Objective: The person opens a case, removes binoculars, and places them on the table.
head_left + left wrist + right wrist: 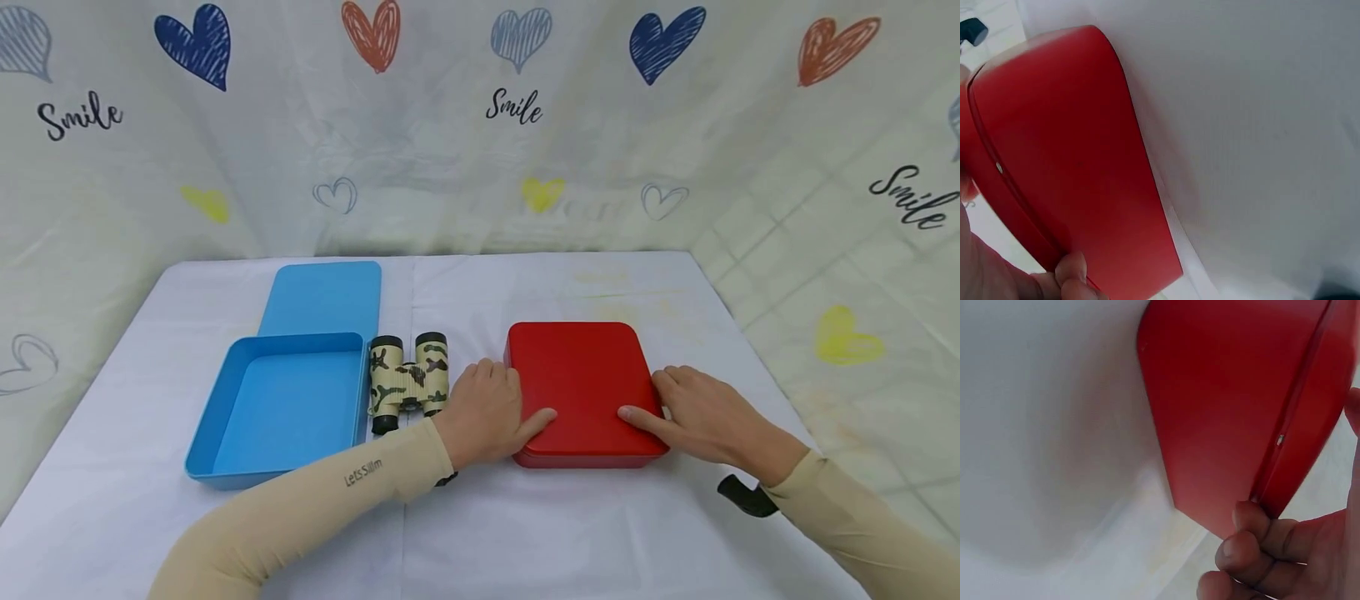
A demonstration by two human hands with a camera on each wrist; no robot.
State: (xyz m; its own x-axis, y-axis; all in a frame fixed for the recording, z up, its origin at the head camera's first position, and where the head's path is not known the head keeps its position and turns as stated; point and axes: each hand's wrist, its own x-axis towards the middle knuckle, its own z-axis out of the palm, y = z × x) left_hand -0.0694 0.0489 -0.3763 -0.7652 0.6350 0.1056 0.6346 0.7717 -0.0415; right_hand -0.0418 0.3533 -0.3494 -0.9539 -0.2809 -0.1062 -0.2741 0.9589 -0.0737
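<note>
- Two beige sleeves (300,508) reach in from the near edge, the left one printed with small dark lettering; a black band (747,496) shows under the right wrist.
- The left hand (487,412) grasps the left side of a red box, thumb on top and fingers down the side.
- The right hand (708,417) grasps the opposite side in the same way; its wrist view shows fingertips at the seam.
- The red box (581,383), closed and squarish with rounded corners, is right of centre on the table, between both hands.
- Camouflage-patterned binoculars (409,379) lie just left of the left hand, partly hidden by it.
- An open blue box (288,408) sits just left of the binoculars.
- A flat blue panel (322,296) lies directly behind the blue box.
- White cloth (487,533) covers the table.
- Beyond it hangs a pale backdrop (435,150) with hearts and the word "Smile".
</note>
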